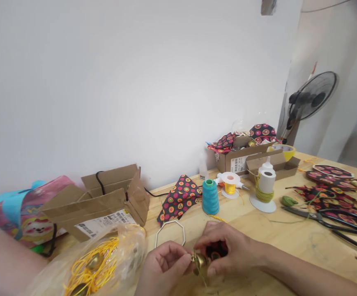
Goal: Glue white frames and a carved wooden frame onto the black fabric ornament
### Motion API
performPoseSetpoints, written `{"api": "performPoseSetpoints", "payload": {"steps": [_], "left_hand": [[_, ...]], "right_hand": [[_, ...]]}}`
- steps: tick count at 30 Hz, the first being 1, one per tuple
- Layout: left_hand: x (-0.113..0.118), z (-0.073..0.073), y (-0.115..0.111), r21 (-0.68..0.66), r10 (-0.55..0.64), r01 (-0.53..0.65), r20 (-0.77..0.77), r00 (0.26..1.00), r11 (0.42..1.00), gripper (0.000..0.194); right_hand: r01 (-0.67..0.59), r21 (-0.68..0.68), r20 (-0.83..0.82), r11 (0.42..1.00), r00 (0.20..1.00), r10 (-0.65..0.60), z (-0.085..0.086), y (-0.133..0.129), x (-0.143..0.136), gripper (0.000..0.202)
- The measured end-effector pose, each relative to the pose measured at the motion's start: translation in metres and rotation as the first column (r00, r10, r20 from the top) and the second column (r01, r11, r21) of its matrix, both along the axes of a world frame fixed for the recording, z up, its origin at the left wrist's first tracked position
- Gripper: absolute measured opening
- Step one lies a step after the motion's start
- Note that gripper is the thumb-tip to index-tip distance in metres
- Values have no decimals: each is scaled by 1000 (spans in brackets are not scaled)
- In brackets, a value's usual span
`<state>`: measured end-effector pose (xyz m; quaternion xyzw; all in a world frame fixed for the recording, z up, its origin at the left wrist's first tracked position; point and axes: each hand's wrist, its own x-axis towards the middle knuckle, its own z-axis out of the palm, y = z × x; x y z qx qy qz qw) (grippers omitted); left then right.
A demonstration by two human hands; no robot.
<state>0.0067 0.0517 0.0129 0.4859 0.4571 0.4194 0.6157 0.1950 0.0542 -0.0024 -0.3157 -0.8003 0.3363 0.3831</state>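
A small gold bell is held between my two hands at the bottom centre, with a thin thread hanging from it. My left hand is closed, its thumb and finger pinching at the bell's top loop. From the right, my right hand curls around the bell, and a piece of dark patterned fabric shows between its fingers. Just behind my left hand lies a white octagonal frame. Farther back, a folded patterned cloth rests near the wall.
Left, a plastic bag holds yellow cords and bells beside an open carton. A teal thread cone, yellow spool and green cord spool stand behind my hands. Black scissors lie right, near patterned pieces.
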Motion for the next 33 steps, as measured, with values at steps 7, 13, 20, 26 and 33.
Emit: {"api": "performPoseSetpoints", "payload": {"steps": [7, 13, 20, 26, 33], "left_hand": [[1, 1, -3, -42, -46, 48, 56, 997, 998, 27], [2, -7, -1, 15, -83, 82, 73, 994, 997, 24], [1, -7, -1, -17, -11, 12, 33, 999, 1000, 21], [0, -4, -1, -205, -45, 63, 93, 995, 977, 24], [0, -8, 2, -189, -90, 103, 76, 993, 977, 23]], "right_hand": [[131, 51, -78, 990, 989, -126, 8, -5, -13, 11], [195, 59, -3, 979, 981, -195, 7, -6, -24, 14], [282, -40, 9, 959, 959, -282, -1, -4, -34, 13], [259, -44, -100, 965, 960, -262, 3, -8, -32, 15], [282, -53, -150, 958, 946, -287, 2, -10, -29, 14]]}}
